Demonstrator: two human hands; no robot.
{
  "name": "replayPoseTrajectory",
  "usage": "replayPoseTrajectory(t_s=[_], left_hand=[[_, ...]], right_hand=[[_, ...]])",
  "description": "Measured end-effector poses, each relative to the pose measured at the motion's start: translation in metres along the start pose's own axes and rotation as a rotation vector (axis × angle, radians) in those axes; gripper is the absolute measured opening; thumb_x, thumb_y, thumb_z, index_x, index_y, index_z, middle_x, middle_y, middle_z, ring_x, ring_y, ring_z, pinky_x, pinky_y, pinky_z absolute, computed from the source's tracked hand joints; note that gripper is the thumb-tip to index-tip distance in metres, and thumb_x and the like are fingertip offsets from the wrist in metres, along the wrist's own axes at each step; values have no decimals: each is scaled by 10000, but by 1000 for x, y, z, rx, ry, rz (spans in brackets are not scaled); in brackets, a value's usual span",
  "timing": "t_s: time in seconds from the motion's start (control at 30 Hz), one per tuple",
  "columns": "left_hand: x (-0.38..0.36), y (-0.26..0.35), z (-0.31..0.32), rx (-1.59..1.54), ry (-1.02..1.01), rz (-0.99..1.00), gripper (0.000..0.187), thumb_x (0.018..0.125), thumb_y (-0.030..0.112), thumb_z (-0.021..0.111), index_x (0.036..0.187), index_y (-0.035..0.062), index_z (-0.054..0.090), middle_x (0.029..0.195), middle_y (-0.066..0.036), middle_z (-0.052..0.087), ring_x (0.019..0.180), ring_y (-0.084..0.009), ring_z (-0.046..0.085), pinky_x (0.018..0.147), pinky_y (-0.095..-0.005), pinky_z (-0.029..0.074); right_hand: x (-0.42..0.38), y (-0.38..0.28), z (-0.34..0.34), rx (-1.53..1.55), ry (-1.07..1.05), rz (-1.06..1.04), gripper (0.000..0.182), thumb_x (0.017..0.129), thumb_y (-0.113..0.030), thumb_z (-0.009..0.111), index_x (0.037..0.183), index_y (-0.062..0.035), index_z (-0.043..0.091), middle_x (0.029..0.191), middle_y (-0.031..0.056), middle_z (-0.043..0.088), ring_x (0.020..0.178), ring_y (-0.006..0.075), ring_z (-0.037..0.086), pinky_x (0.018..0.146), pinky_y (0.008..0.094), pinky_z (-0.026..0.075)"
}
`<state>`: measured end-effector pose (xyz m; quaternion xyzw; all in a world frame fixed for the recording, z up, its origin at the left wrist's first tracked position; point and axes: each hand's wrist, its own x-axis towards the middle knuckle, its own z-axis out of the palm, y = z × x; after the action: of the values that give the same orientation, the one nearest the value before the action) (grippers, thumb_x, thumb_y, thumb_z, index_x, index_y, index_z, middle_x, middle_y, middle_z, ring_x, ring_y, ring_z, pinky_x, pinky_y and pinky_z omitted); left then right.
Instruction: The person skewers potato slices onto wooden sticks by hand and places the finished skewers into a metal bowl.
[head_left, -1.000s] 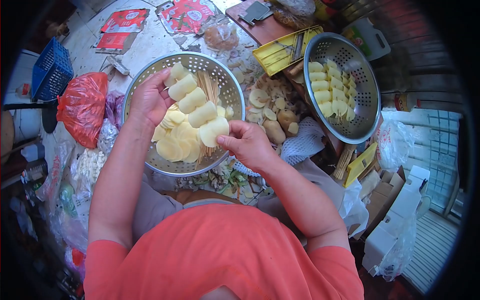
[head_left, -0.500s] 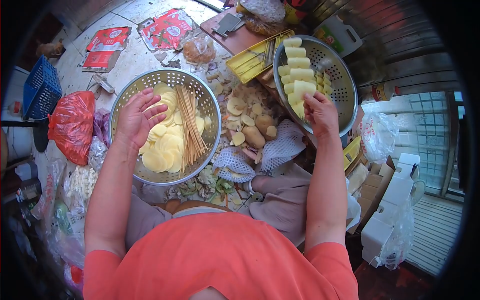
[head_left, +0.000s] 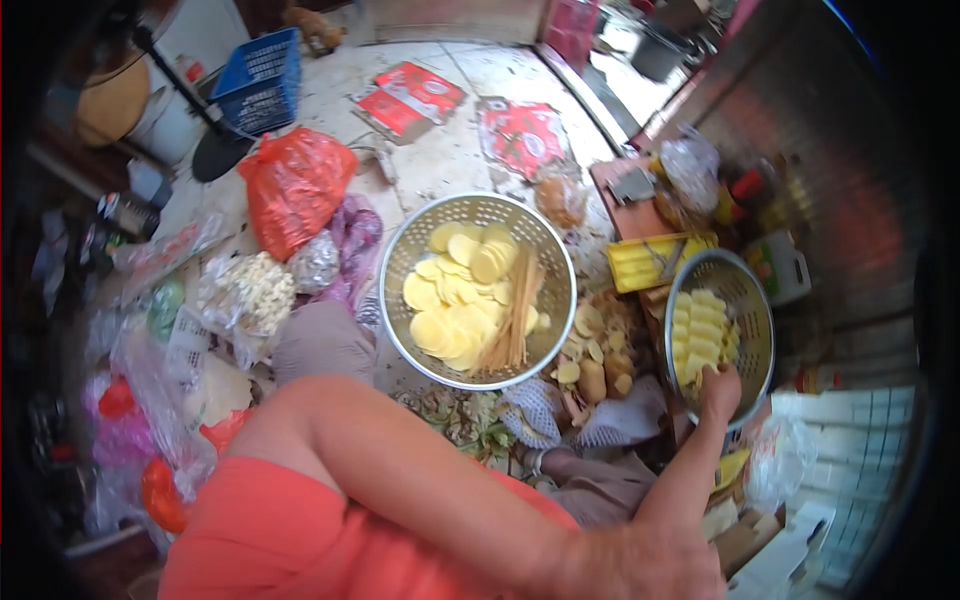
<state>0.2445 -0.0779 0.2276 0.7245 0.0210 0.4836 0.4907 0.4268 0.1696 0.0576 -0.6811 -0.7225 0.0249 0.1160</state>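
My right hand is closed on the near end of a skewer of pale yellow slices, which lies in the tilted metal colander on the right. My left arm crosses in front of my body. Blurred by motion, my left hand is at my right forearm, and its fingers cannot be made out. A second metal colander stands at the centre. It holds round yellow slices and a bundle of thin wooden sticks on its right side.
Potatoes and peelings lie between the colanders, beside white foam netting. A yellow tray sits behind the right colander. Towards the left are a red plastic bag, a blue basket and a bag of white pieces.
The view has swung left. My left hand has left the central colander and crossed over to my right forearm. The skewered slices have been lowered into the right colander.
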Motion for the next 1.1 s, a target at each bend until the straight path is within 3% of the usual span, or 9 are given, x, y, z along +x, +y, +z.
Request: replayPoseTrajectory(t_s=[0.07, 0.23, 0.43, 0.63, 0.83, 1.1], left_hand=[[-12, 9, -14, 126, 66, -6, 408, 636, 13, 576, 1028, 42, 467, 933, -122, 508, 853, -319, 522, 740, -404, 428], [-27, 17, -7, 238, 213, 16, 410, 635, 10, 573, 1029, 40, 468, 935, -122, 507, 860, -319, 520, 746, -405, 427], [-38, 21, -4, 292, 285, 34, 412, 633, 8, 568, 1032, 38, 468, 936, -122, 507, 868, -319, 518, 754, -406, 425], [-51, 34, -14, 386, 355, 80, 414, 632, 5, 564, 1034, 36, 469, 938, -122, 507, 876, -319, 516, 762, -407, 423], [-84, 55, -23, 501, 458, 54, 416, 631, 3, 560, 1036, 34, 470, 939, -122, 506, 884, -318, 514, 769, -408, 421], [-103, 70, -23, 591, 528, 13, 419, 630, -1, 554, 1039, 32, 470, 941, -122, 506, 895, -318, 511, 780, -410, 419]], right_hand=[[-11, -35, -15, 100, -4, -33, 352, 744, -189, 645, 1043, -5, 615, 808, 167, 656, 742, 286, 640, 702, 382, 491], [-62, -109, 1, 540, -231, -342, 230, 761, -120, 650, 974, -35, 645, 715, 98, 630, 613, 168, 586, 619, 315, 486], [-110, -188, 35, 339, -516, -566, 225, 745, -166, 658, 929, -38, 663, 783, 158, 652, 709, 291, 641, 653, 356, 497], [-121, -214, 88, 178, -472, -668, 231, 755, -238, 645, 899, -59, 671, 781, 145, 659, 735, 309, 644, 671, 381, 506], [-137, -242, 95, -186, -489, -644, 345, 798, -364, 586, 835, -27, 649, 822, 183, 656, 783, 347, 641, 703, 428, 507], [-121, -235, 108, -139, -540, -579, 351, 806, -352, 570, 803, -14, 669, 818, 206, 647, 796, 373, 625, 744, 442, 487]])
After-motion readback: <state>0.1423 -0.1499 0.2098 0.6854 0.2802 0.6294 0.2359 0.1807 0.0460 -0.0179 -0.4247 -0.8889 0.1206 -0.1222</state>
